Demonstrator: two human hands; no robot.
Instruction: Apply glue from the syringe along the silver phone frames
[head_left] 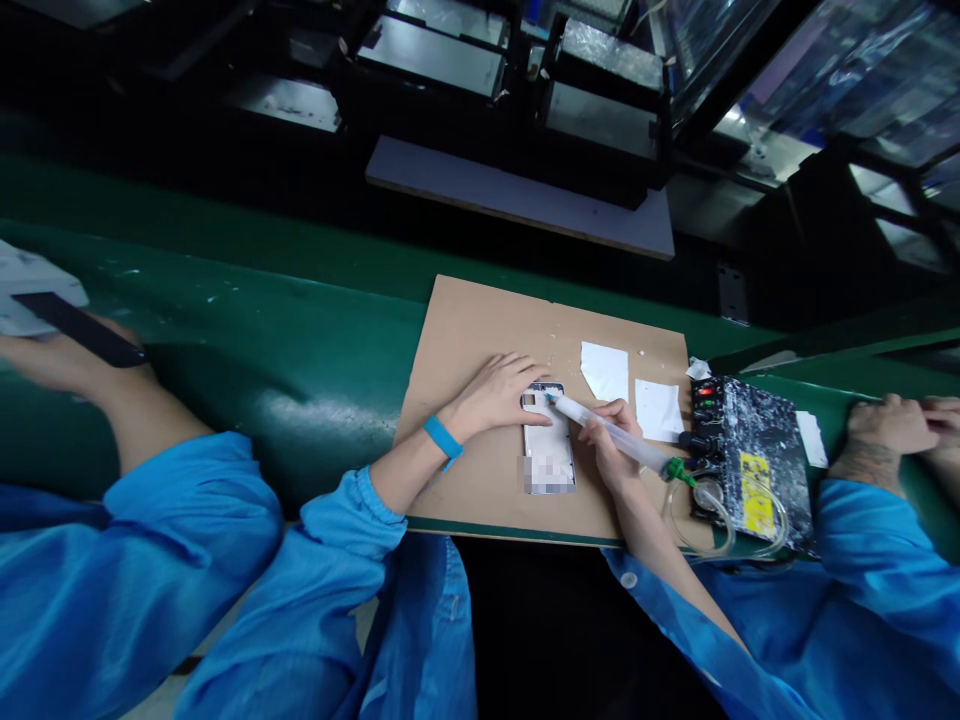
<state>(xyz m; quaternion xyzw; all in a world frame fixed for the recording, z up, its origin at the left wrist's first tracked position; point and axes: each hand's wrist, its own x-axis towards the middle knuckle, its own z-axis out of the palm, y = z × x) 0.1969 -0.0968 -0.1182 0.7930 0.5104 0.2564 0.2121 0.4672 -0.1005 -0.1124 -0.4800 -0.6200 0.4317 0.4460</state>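
A phone frame [550, 446] lies flat on a sheet of brown cardboard [480, 320], with a square opening near its top left corner. My left hand [501, 394] holds the frame by its upper left part, thumb on its face and fingers around the top edge. In my right hand [616, 455] is a dispensing syringe [624, 440], gripped by the barrel and slanted down to the left. Its blue tip is at the upper end of the frame; whether it touches cannot be made out. A green cap fitting [677, 470] closes the syringe's rear end.
Clear tubing [670, 520] runs from the syringe to a stained dispenser box [787, 430] on the right. Two white paper pieces [604, 370] lie on the cardboard. Co-workers' arms [161, 415] rest left and right on the green bench [315, 330]. A pale board [517, 198] lies behind.
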